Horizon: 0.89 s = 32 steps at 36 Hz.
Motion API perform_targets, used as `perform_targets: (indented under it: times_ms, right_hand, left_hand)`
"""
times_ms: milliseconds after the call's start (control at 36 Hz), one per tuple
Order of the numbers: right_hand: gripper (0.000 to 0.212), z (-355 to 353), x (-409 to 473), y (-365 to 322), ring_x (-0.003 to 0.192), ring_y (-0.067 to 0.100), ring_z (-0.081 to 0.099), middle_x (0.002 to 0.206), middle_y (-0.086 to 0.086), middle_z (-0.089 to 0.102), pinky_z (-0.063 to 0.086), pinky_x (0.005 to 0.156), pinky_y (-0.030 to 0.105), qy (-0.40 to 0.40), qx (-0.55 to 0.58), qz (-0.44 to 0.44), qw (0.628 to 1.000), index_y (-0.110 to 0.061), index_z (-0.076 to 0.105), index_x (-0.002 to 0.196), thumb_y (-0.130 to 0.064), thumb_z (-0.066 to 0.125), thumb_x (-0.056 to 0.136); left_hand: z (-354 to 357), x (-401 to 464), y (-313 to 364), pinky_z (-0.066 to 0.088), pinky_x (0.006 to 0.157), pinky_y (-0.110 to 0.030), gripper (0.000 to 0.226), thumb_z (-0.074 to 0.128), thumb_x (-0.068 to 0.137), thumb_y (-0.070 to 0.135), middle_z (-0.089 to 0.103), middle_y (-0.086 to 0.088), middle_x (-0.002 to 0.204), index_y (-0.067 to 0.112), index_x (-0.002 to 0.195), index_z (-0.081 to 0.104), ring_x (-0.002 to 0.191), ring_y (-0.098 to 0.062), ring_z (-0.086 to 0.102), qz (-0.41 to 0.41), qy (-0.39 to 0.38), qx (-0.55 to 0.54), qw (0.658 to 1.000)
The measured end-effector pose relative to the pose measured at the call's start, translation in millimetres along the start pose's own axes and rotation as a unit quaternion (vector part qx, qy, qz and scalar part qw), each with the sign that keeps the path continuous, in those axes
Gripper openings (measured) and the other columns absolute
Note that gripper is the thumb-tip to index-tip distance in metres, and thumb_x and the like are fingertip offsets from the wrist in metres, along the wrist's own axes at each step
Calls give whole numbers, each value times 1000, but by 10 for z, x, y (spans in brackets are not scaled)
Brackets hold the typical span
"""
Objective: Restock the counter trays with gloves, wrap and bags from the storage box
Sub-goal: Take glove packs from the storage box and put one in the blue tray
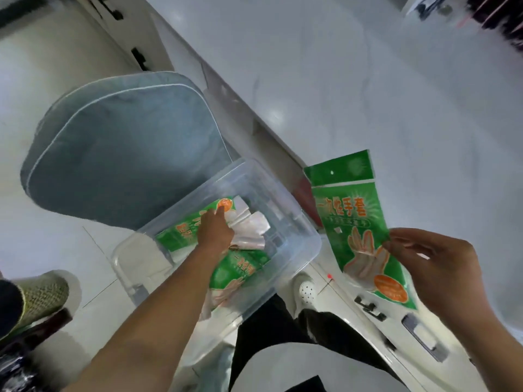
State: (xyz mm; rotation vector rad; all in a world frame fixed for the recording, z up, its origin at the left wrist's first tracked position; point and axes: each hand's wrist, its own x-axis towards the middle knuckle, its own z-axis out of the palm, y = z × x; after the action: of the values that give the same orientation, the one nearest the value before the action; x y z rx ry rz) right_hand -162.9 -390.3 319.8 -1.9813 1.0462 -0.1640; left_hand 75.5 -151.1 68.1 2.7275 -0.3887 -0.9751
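Your left hand (214,232) reached into the clear storage box (294,250) and lay on the clear bags (249,230) there — whether it gripped them, I could not tell. Right of the box, your right hand (433,267) pinched a green glove packet (359,222) above the bench (368,80) edge.

Clear, smooth plastic on the storage box (294,244) at centre frame, see-through walls catching a soft sheen. Glossy printed plastic film on the green glove packet (356,219) at right, and the same shiny film on the packets (181,230) inside the box. Upper right, the counter (339,80) looks polished, pale and reflective. Left, a blue-grey cushion (121,154), matt cloth with white piping.
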Motion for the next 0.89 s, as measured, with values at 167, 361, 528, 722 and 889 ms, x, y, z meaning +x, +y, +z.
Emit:
perform_targets:
  times_ms: [167,361,528,722,889]
  right_hand:
    - [51,24,-95,-12,72,-3,69,78,-27,72,52,68,7,41,7,40,998,-58,71,75,-7,79,77]
    - [46,61,-235,-12,66,-10,65,73,-31,70,45,52,2,78,9,81,994,-52,73,76,-7,76,78]
    - [35,41,-314,32,71,-7,67,72,-28,71,45,60,1,94,17,86,992,-36,72,76,-1,78,77]
    - [34,-75,-353,43,73,0,69,76,-22,74,50,64,6,109,49,70,990,-37,73,78,-3,78,77]
    - [36,-219,-364,71,75,6,73,82,-14,76,61,62,26,116,104,48,987,-46,76,77,-9,78,79]
  left_hand:
    - [-34,491,202,40,105,-43,70,56,89,12,40,-18,148,13,151,23,133,-36,43,20,-14,119,993]
    - [32,737,161,47,92,-42,33,38,99,12,61,-16,126,10,128,52,117,-34,58,11,10,205,979]
    - [109,629,74,51,80,-37,32,40,96,5,70,-9,111,13,114,65,107,-30,66,24,10,236,971]
    - [43,489,-83,40,74,-31,31,40,94,5,69,-10,114,18,107,65,104,-30,65,30,12,163,986]
    - [-165,70,-36,44,71,-34,41,50,90,0,71,-13,111,19,121,67,96,-34,66,38,73,40,996]
